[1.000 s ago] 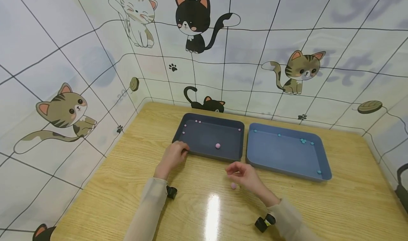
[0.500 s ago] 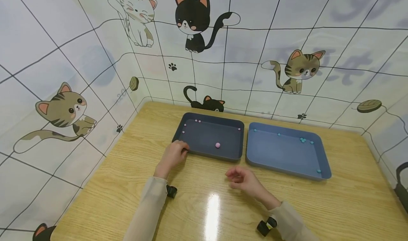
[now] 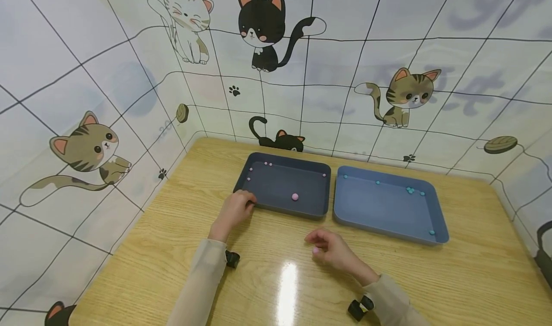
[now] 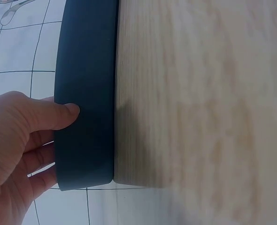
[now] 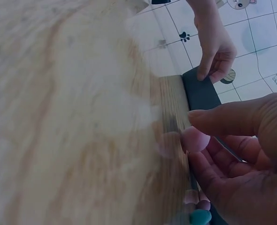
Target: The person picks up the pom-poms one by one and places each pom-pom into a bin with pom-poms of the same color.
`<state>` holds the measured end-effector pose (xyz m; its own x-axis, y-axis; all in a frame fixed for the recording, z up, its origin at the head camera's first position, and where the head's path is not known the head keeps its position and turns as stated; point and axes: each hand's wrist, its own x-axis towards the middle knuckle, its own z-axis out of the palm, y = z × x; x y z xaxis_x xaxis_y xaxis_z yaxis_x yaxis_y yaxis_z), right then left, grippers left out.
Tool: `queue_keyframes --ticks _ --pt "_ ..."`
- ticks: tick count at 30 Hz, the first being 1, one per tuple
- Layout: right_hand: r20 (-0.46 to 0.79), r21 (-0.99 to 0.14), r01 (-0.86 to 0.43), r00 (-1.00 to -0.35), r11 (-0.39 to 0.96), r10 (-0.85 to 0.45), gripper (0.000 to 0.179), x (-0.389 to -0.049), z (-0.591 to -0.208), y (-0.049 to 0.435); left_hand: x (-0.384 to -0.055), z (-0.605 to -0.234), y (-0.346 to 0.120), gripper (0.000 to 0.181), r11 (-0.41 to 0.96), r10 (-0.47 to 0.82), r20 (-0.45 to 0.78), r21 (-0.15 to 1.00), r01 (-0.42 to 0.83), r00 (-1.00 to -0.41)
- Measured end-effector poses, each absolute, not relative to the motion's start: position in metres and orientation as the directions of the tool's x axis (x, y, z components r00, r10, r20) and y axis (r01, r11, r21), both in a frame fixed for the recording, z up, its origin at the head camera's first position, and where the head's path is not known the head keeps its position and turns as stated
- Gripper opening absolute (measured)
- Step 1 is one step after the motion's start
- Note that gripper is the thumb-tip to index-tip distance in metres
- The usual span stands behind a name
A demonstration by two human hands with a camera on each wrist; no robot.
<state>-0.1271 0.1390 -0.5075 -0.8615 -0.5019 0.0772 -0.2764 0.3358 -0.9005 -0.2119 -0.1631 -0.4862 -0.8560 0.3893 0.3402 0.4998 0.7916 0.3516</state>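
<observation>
Navy tray [image 3: 276, 184] on wooden table [image 3: 258, 287]; left hand [image 3: 236, 206] pinches it at 8 o'clock. Right hand [image 3: 335, 250], at navy tray's 5 o'clock, curled around pink ball [image 5: 196, 139], on or just above table, cannot tell which. Second pink ball [image 3: 295, 197] inside navy tray, toward 4 o'clock. Light-blue tray [image 3: 375, 206] at 3 o'clock, holding teal beads [image 3: 410, 190].

Text: we can read none | Back wall [image 3: 336, 62]: we see faint, blurred purple marks [image 3: 485, 84] like lettering at right, too unclear for us to make out | Left wall [image 3: 47, 76]: we see small pale marks [image 3: 165, 128], equally unreadable
</observation>
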Motion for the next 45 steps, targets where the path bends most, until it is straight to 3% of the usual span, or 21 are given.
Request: queue_keyframes --ticks 7,18,33,45 --pt "0.086 -0.881 -0.300 -0.862 0.366 -0.500 0.025 -0.126 -0.503 0.137 -0.212 -0.488 -0.163 0.009 0.791 0.392 0.339 0.351 0.501 -0.855" --pt "0.044 -0.912 -0.225 -0.885 0.343 -0.464 0.026 -0.128 -0.504 0.138 -0.213 -0.490 -0.163 0.008 0.795 0.388 0.338 0.348 0.497 -0.858" --pt "0.196 -0.899 -0.328 -0.894 0.291 -0.402 0.019 -0.145 -0.485 0.136 -0.214 -0.491 -0.163 0.008 0.801 0.385 0.327 0.346 0.489 -0.863" --pt "0.114 -0.931 -0.217 -0.938 0.294 -0.329 0.019 -0.162 -0.453 0.132 -0.213 -0.489 -0.163 0.009 0.796 0.391 0.325 0.350 0.494 -0.861"
